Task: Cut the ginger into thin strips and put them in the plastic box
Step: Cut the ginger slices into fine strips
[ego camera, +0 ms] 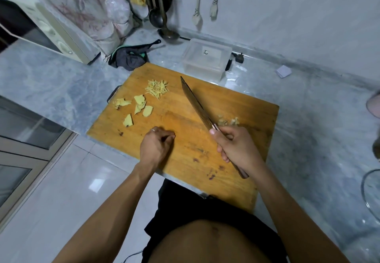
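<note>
Your right hand (236,145) grips the knife (197,104), blade pointing away toward the box (205,59). Your left hand (156,145), curled and apparently empty, sits nearer the ginger slices (135,106), which lie ahead and to its left, beside the cut strips (157,87).

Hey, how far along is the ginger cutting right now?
Partly done. One small pile of ginger strips lies on the cutting board. The right hand holds the knife; the left hand rests curled and seems to hold nothing. Several ginger slices remain uncut, and the plastic box looks empty.
</note>
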Demonstrator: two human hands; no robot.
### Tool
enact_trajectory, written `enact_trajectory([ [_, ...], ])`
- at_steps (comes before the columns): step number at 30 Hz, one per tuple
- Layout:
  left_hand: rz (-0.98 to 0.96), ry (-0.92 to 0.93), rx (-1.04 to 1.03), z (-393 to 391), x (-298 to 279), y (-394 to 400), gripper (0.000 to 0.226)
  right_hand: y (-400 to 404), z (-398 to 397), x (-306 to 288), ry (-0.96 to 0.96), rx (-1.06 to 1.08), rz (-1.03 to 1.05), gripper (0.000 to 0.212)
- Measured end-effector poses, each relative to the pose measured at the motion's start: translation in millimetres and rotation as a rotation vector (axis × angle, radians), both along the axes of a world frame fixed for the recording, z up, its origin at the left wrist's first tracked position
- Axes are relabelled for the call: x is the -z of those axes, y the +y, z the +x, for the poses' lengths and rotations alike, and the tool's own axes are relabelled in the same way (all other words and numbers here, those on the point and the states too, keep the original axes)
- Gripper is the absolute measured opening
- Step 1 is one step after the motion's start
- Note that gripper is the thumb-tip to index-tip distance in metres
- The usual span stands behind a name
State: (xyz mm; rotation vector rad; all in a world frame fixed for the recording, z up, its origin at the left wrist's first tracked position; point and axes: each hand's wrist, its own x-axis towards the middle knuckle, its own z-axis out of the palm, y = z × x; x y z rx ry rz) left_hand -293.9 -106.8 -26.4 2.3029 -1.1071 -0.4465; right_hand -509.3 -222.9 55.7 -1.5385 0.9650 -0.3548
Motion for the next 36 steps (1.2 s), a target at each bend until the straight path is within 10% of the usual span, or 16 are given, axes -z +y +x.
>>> enact_trajectory([
  [36,0.109,-0.068,-0.171,186,-16,-8,0.032,21,103,-14,0.14,-0.124,-0.112,0.042],
])
